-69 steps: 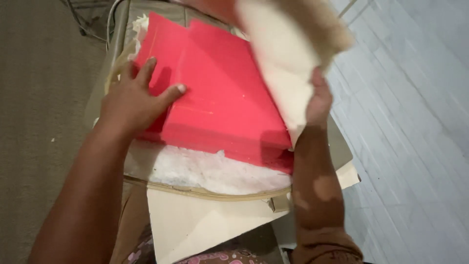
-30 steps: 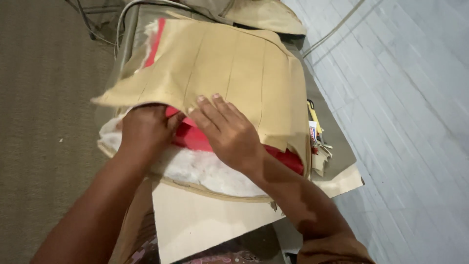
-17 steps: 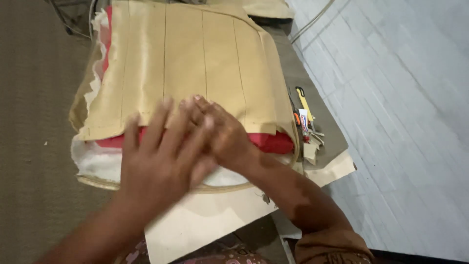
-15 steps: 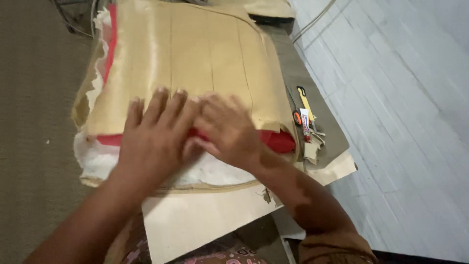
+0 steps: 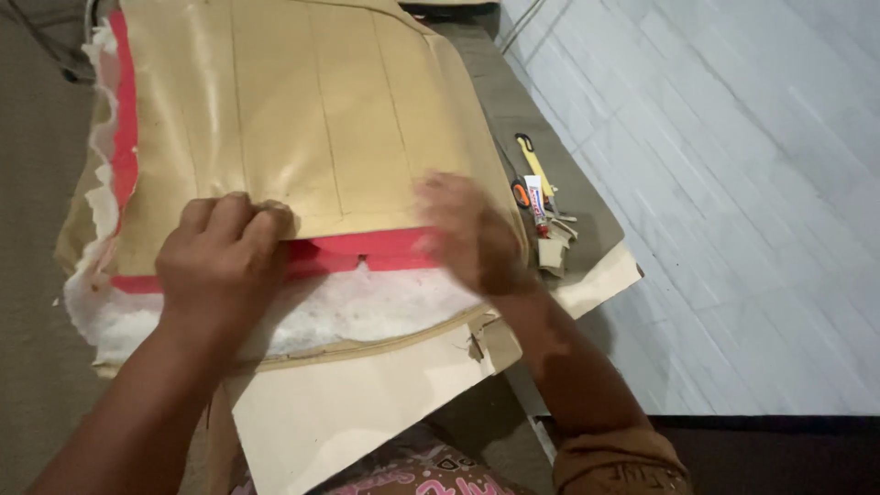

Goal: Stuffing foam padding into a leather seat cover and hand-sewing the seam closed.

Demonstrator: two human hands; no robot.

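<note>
Pressed flat, open-palmed, left hand (image 5: 225, 261) and blurred right hand (image 5: 472, 238) on tan stitched vinyl cover (image 5: 302, 119) over red foam (image 5: 367, 252); likely soft, floppy, best pinched at near edge.

The stitched cover panel (image 5: 302, 119) lies on the foam pad (image 5: 367, 246), which lies on the fleece batting (image 5: 367, 307). Right of the panel, on the tabletop (image 5: 522, 101), lie a utility knife (image 5: 533, 165) and a glue tube (image 5: 537, 206). A cardboard sheet (image 5: 339, 412) lies before it.

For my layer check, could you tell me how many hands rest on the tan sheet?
2: left hand on its near edge, right hand, blurred, at its near right corner.
</note>
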